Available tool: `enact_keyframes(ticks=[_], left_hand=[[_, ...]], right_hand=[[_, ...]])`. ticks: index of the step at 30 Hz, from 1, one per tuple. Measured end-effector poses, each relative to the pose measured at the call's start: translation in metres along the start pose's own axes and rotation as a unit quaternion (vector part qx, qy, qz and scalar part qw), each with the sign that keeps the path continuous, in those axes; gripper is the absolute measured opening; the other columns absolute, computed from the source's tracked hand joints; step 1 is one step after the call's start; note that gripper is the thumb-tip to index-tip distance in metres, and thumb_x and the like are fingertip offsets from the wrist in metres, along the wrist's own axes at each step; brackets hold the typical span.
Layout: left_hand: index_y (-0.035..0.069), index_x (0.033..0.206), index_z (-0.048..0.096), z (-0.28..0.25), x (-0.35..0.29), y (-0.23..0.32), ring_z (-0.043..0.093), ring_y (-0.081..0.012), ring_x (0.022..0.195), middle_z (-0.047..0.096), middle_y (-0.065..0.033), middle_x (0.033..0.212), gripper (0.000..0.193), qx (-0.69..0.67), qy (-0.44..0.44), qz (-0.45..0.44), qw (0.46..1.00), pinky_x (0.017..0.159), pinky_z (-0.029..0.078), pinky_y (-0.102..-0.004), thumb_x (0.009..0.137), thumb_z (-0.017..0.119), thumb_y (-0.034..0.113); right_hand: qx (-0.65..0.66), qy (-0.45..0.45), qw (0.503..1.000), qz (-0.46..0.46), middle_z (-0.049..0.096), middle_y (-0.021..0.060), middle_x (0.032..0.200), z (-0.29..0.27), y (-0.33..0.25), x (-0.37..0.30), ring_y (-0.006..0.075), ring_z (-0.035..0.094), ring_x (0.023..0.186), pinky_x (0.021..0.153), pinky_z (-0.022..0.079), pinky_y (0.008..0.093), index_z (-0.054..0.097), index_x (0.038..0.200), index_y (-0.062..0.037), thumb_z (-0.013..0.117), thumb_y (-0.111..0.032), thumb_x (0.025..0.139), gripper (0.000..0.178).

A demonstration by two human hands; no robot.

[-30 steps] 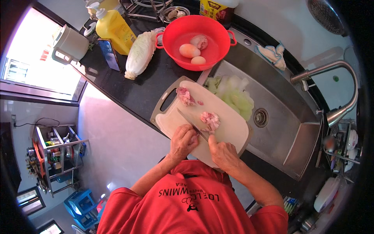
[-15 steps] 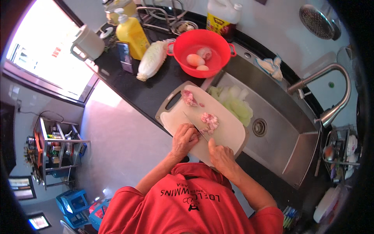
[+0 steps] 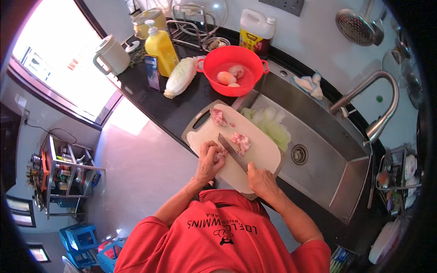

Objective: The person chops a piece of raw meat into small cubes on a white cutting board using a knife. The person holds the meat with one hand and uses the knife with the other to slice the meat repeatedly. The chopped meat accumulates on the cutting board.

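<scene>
My right hand (image 3: 261, 183) grips a kitchen knife (image 3: 234, 154) by its handle, the blade slanting up and left over the pale cutting board (image 3: 249, 119). Curled fingers of my left hand (image 3: 209, 163) press on a piece of raw meat (image 3: 221, 154), just left of the blade. To the right of the blade lies a heap of chopped pinkish meat (image 3: 241, 143). A larger raw meat chunk (image 3: 218, 117) rests near the board's far end, with a small scrap beside it.
Pale green leaves (image 3: 273, 129) lie in the steel sink (image 3: 318, 166) beside the board, under a curved faucet (image 3: 387, 109). Beyond the board stands a red basin (image 3: 234, 90) holding pale round things. A cabbage (image 3: 181, 77), phone (image 3: 152, 73) and yellow pump bottle (image 3: 163, 52) are far left.
The knife has shifted a little away from my left fingers, and its blade face now shows more. My left hand has moved slightly left and down, uncovering the meat piece.
</scene>
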State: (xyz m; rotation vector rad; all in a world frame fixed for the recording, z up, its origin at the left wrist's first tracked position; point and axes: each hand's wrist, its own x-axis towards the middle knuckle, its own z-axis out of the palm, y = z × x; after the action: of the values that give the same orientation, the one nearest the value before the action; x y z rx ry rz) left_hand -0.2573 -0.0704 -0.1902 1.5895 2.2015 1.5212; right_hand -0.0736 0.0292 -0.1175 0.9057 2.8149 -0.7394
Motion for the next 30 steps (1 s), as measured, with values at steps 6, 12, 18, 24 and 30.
enact_keyframes(ticks=[6,12,18,24,30], left_hand=[[0.005,0.098,0.056,0.000,0.001,0.015,0.053,-0.0313,0.103,0.053,-0.0148,0.108,0.029,-0.077,-0.069,-0.022,0.994,0.088,0.045,-0.0387,0.073,0.070,0.000],[0.005,0.103,0.056,-0.001,0.001,0.014,0.049,-0.0343,0.102,0.048,-0.0153,0.110,0.034,0.048,-0.061,0.050,0.996,0.087,0.045,-0.0407,0.072,0.070,0.004],[0.004,0.101,0.057,-0.002,0.000,0.016,0.049,-0.0354,0.101,0.047,-0.0159,0.110,0.034,0.043,-0.070,0.044,0.996,0.087,0.044,-0.0419,0.069,0.069,0.004],[0.000,0.096,0.054,0.006,0.003,0.016,0.050,-0.0374,0.102,0.049,-0.0172,0.109,0.031,0.095,-0.081,0.040,0.991,0.087,0.044,-0.0434,0.068,0.067,0.003],[0.000,0.094,0.052,0.007,0.002,0.010,0.050,-0.0369,0.102,0.049,-0.0179,0.110,0.030,0.107,-0.106,0.042,0.988,0.088,0.044,-0.0432,0.068,0.067,0.004]], right_hand=[[0.072,0.068,0.995,-0.017,0.059,0.0279,0.065,-0.007,0.013,0.002,0.0490,0.060,0.066,0.061,0.047,0.0575,0.040,0.091,-0.0013,0.046,-0.011,0.087,0.012],[0.027,0.063,0.997,-0.021,0.058,0.0237,0.060,-0.025,-0.006,-0.017,0.0452,0.060,0.062,0.053,0.048,0.0532,0.040,0.089,-0.0018,0.050,-0.010,0.088,0.012],[-0.037,0.041,0.997,-0.048,0.061,0.0203,0.060,-0.033,-0.017,-0.032,0.0385,0.064,0.059,0.050,0.053,0.0459,0.041,0.089,-0.0026,0.051,-0.005,0.082,0.012],[-0.012,0.003,1.000,-0.024,0.060,0.0208,0.058,-0.023,-0.017,-0.029,0.0394,0.063,0.058,0.051,0.052,0.0471,0.042,0.089,-0.0017,0.050,-0.003,0.080,0.013],[0.015,-0.027,0.999,-0.014,0.061,0.0214,0.061,-0.025,-0.021,-0.010,0.0402,0.064,0.062,0.055,0.053,0.0479,0.042,0.086,-0.0018,0.050,-0.003,0.082,0.010]])
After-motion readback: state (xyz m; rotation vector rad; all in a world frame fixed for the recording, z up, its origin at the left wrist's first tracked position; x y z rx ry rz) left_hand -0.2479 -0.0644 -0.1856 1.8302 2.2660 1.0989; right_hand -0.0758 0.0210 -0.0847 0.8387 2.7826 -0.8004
